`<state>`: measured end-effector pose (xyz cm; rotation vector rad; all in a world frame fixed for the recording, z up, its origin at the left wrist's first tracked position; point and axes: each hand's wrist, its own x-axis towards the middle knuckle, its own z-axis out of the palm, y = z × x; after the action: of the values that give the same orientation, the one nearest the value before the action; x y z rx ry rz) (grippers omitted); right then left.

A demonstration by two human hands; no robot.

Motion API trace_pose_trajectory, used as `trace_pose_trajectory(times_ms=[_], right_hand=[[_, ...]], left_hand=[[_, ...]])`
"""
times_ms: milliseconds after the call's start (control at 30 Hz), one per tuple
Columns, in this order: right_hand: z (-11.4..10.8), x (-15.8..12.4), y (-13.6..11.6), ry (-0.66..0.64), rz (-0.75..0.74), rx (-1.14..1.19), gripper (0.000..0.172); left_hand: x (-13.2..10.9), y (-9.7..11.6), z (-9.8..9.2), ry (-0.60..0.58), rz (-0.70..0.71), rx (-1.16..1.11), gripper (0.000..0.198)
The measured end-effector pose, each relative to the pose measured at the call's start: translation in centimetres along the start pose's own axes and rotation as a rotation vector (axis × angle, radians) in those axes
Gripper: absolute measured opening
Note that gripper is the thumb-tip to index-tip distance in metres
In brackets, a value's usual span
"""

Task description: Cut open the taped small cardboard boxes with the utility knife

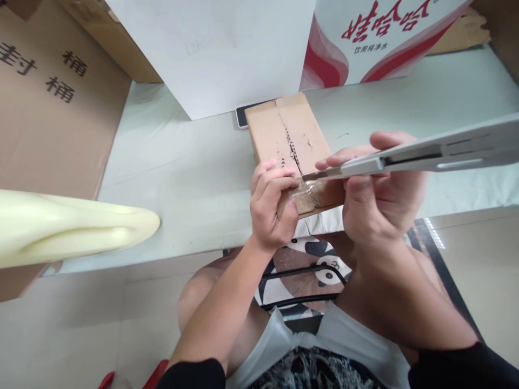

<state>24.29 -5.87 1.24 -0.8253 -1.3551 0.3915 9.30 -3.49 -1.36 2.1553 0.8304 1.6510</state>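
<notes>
A small brown cardboard box [290, 129] lies on the pale green table covering. Its top seam is torn and ragged in the middle, and clear tape [306, 193] is stuck over the near edge. My left hand [272, 205] is closed on the near left corner, thumb on the front side and fingers on top. In my right hand [383, 194] is a white utility knife [438, 148], held between thumb and fingers. The tip of its blade [320, 174] meets the box at the near end of the seam, just beside my left fingertips.
Behind the box lies a phone [242, 116], partly covered. A large white carton [227, 54] with red print stands at the back. On the left are a big brown carton [60, 124] and a smooth pale yellow object [81, 227]. The table edge runs in front of my knees.
</notes>
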Motion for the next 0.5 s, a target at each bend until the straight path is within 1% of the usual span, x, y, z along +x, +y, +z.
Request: trace_pose_trajectory(times_ms=[67, 133, 300, 333, 433, 500], right_hand=[[0.0, 0.0, 0.0, -0.010, 0.009, -0.007, 0.036], [0.1, 0.0, 0.0, -0.007, -0.017, 0.000, 0.036], [0.7, 0.2, 0.4, 0.062, -0.206, 0.077, 0.043], [0.8, 0.2, 0.4, 0.075, -0.213, 0.079, 0.043], [1.0, 0.4, 0.7, 0.098, -0.173, 0.042, 0.038], [1.1, 0.5, 0.9, 0.113, -0.199, 0.015, 0.039]], left_hand=[[0.0, -0.1, 0.0, 0.003, 0.004, -0.009, 0.017], [0.0, -0.1, -0.1, 0.006, 0.003, -0.016, 0.017], [-0.1, -0.2, -0.2, -0.002, 0.008, 0.002, 0.018], [-0.1, -0.2, -0.2, -0.006, 0.007, 0.010, 0.018], [0.0, -0.1, -0.2, -0.009, -0.004, 0.020, 0.018], [0.0, 0.0, -0.2, -0.005, -0.005, 0.017, 0.018]])
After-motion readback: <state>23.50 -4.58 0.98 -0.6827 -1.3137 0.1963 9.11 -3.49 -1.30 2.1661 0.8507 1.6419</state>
